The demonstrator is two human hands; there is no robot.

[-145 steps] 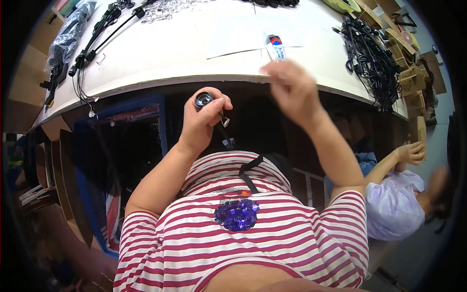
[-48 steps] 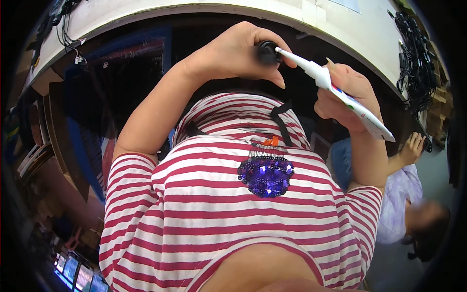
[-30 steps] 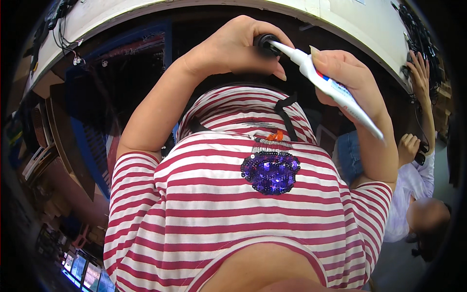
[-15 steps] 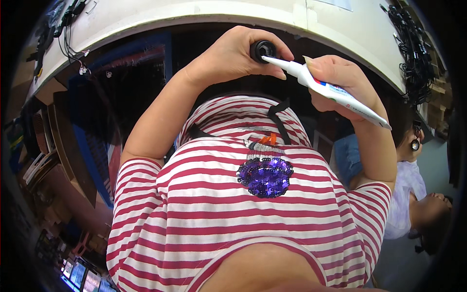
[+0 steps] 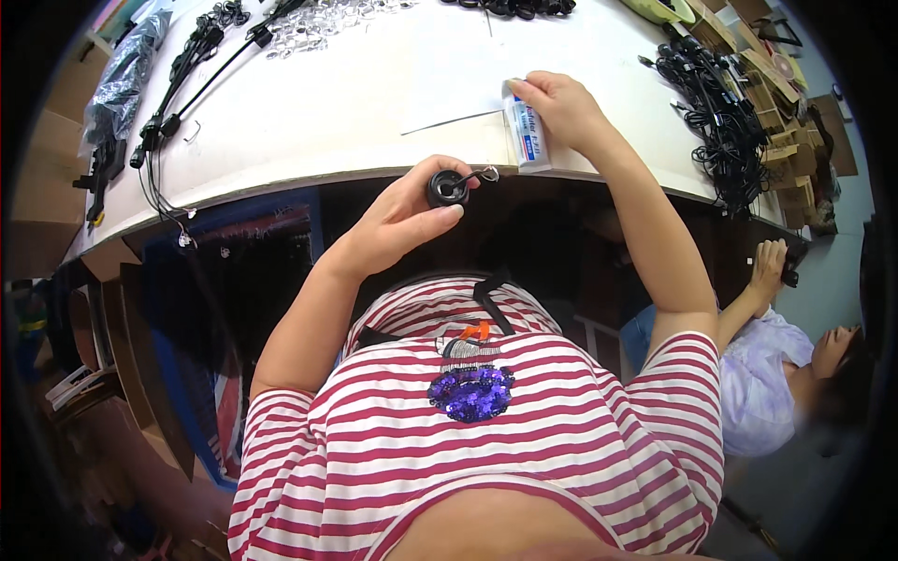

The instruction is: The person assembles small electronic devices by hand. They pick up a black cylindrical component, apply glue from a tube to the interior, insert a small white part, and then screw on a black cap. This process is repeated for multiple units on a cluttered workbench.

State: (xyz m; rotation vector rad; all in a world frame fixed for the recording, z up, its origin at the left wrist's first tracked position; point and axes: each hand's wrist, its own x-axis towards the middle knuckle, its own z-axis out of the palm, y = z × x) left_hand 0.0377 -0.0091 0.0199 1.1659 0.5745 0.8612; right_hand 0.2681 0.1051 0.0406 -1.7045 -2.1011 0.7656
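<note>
My left hand (image 5: 407, 208) is wrapped round a small black round housing (image 5: 447, 198), held just off the table's near edge with its hollow end facing up. A short dark lead with a pale wire end (image 5: 487, 175) sticks out to the right of the housing. Further right, my right hand (image 5: 567, 107) grips a white and blue squeeze tube (image 5: 528, 140) by its upper end. The tube is over the front strip of the white table (image 5: 599, 65), its lower end close to the edge. Whether it touches the tabletop I cannot tell.
A white sheet (image 5: 449, 107) lies behind my hands. Black cable bundles (image 5: 716, 131) are on the right, black cables (image 5: 201, 79) and a plastic bag (image 5: 129, 84) on the left. Clear rings (image 5: 323, 26) lie at the back. Another person (image 5: 762, 383) sits at right.
My right hand has carried the tube away from the housing, up and forward over the table. My left hand has come lower and left, still holding the housing. More of the tabletop shows.
</note>
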